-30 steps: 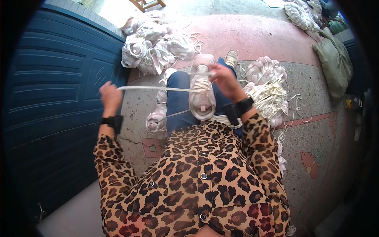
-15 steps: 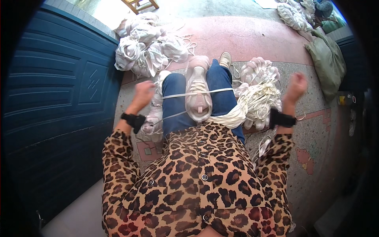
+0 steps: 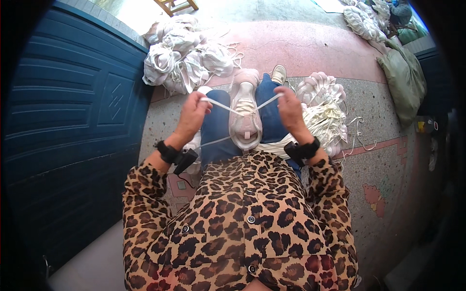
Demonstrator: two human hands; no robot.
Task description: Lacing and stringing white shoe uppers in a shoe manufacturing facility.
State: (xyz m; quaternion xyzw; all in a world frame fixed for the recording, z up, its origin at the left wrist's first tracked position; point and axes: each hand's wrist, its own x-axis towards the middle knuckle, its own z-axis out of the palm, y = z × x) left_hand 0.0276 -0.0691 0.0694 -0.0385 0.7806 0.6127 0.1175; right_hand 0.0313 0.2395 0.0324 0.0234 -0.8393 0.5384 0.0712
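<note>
A leopard-print shirt [image 3: 242,218] with a buttoned front fills the near part of the view, and a black wrist strap [image 3: 167,151] circles the left wrist, matched by another on the right. Between the thighs of blue jeans [image 3: 213,123] sits a pale pink and white sneaker [image 3: 246,123], its opening toward the person and its toe pointing away. A thin pale cord [image 3: 213,142] crosses the left thigh. The left hand [image 3: 194,109] and right hand [image 3: 291,106] are raised on either side of the sneaker, fingers curled in and each gripping one end of a flat white shoelace [image 3: 221,105]; the two lengths run straight up and outward from the lacing in a V. Beyond the right hand, a heap of cream laces [image 3: 325,121] lies beside a cluster of pale pink shoe pieces [image 3: 320,87] on the speckled floor [image 3: 359,169]. Farther off are a white shoe pile [image 3: 182,58], an olive sack [image 3: 403,85] and wooden furniture legs [image 3: 174,7].
</note>
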